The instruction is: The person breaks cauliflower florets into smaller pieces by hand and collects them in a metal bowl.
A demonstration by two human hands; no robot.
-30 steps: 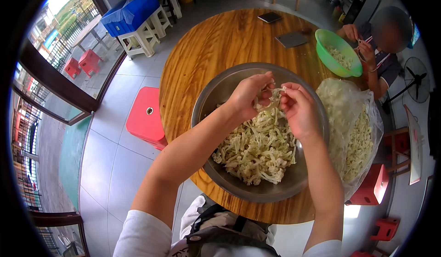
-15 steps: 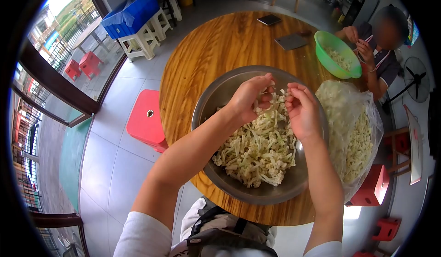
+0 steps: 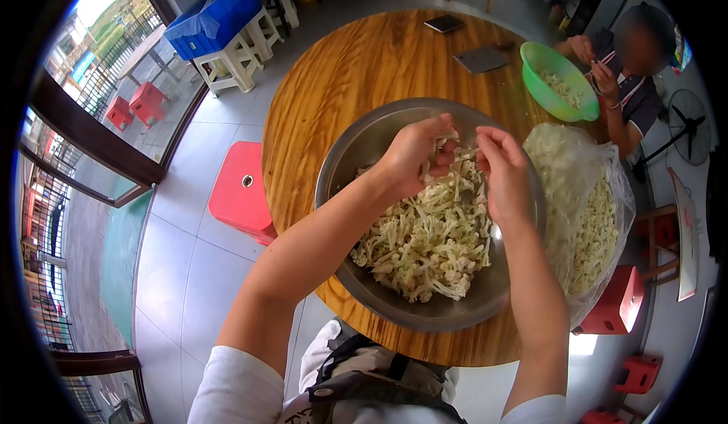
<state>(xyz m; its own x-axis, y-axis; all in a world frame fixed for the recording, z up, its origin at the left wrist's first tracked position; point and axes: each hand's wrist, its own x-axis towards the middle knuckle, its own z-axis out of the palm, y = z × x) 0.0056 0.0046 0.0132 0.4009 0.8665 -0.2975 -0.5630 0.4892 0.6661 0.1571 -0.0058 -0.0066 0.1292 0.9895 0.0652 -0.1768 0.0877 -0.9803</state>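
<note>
A wide steel basin [image 3: 345,140] holds a heap of pale cauliflower pieces [image 3: 428,250], small florets on thin stems. Over the far part of the basin, my left hand [image 3: 417,155] has its fingers curled round a cauliflower piece [image 3: 441,145]. Just to its right, my right hand [image 3: 504,174] is raised with thumb and fingertips drawn together; whatever may be between them is too small to make out. The two hands are close but apart, fingertips facing each other.
The basin stands on a round wooden table [image 3: 326,83]. Right of it lies a clear plastic bag [image 3: 557,166] of cauliflower. Beyond are a green bowl [image 3: 542,94], a dark flat object [image 3: 481,59] and a seated person [image 3: 633,83]. A red stool [image 3: 241,189] stands at left.
My right hand's fingertips have lifted slightly and moved a little away from the left hand. My left hand stays nearly in place. The view has shifted slightly.
</note>
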